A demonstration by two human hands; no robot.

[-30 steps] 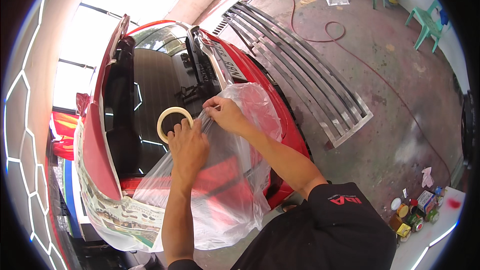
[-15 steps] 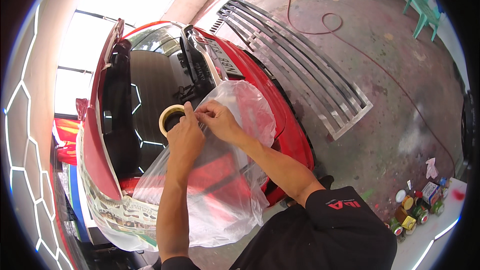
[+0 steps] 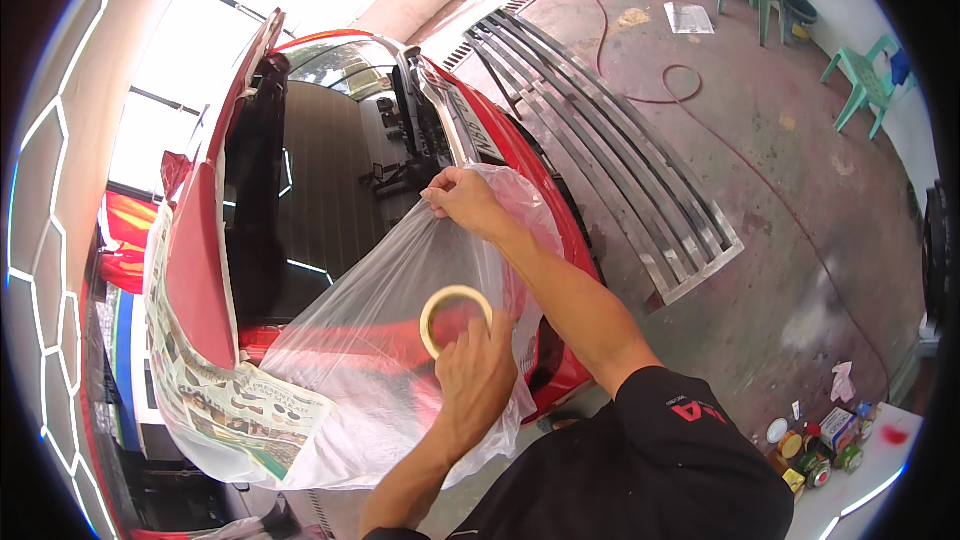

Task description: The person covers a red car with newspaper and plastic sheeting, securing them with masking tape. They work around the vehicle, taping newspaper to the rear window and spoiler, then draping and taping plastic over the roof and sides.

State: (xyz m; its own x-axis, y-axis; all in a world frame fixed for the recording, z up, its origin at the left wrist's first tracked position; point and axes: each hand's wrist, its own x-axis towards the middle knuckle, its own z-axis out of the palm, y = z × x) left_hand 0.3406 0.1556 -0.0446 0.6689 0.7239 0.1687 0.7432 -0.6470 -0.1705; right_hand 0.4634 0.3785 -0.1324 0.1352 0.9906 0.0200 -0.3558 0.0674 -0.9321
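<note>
My right hand (image 3: 470, 204) is closed in a pinch on the upper edge of a clear plastic sheet (image 3: 385, 310), pulling it into taut folds. Lower down, my left hand (image 3: 478, 372) grips a roll of pale yellow masking tape (image 3: 428, 322) over the sheet. Beneath the plastic lies the rear of a red car (image 3: 545, 202), its dark rear window (image 3: 320, 190) showing to the left of my hands. Newspaper (image 3: 270, 420) covers the car's near left part, and the sheet overlaps it. Whether a strip of tape lies between my right fingers cannot be made out.
A long slatted metal frame (image 3: 610, 150) lies on the floor right of the car. Past it, a red hose (image 3: 790, 200) snakes across the concrete. Green plastic chairs (image 3: 862, 80) stand at the far right. Several cans (image 3: 815, 470) and a box sit at the lower right.
My right hand has moved up and right, still pinching the sheet. My left hand has come away from it, down and right, with the tape roll. The plastic is now stretched tighter.
</note>
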